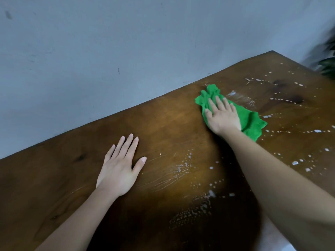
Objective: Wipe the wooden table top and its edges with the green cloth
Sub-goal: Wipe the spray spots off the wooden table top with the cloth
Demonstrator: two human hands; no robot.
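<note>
The wooden table top (163, 127) is dark brown and runs diagonally from lower left to upper right. A crumpled green cloth (251, 120) lies on it near the far edge. My right hand (223, 116) presses flat on the cloth, fingers pointing toward the wall. Flat on the bare wood at the left rests my left hand (120, 167), palm down with fingers spread, holding nothing. White droplets and smears (282, 100) cover the right part of the top; streaked wet marks (181, 169) lie between my arms.
A blue-grey wall (108, 51) stands directly behind the table's far edge. A blurred dark green plant (328, 64) sits at the far right corner. A pale floor patch (277, 240) shows below the table's near edge.
</note>
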